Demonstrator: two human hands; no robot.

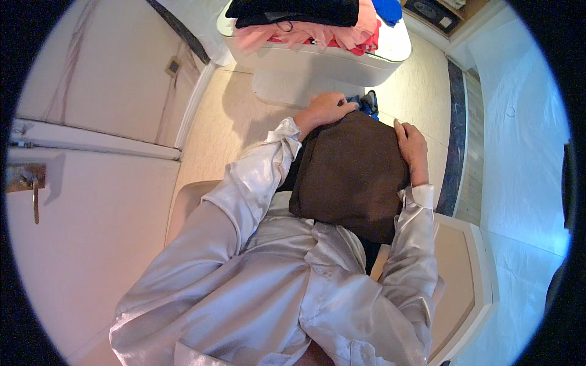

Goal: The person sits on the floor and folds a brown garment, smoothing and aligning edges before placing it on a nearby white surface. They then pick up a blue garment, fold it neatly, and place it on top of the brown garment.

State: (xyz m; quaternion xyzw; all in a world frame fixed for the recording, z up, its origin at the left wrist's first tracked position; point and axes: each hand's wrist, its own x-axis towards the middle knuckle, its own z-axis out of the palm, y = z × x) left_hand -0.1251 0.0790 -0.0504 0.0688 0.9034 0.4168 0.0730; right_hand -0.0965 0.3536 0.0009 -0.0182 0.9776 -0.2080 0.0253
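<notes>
A dark brown folded piece of cloth, perhaps a garment, rests across my lap in a roughly square bundle. My left hand grips its far left corner with the fingers curled in. Along the far right edge, my right hand holds the cloth, its fingertips at the upper corner. The undersides of both grips are hidden by the cloth.
Ahead stands a white rounded table bearing a black garment, a pink gauzy garment and a blue cloth. A door with a handle is at left, a pale panel at right. Something blue and dark shows beyond the cloth.
</notes>
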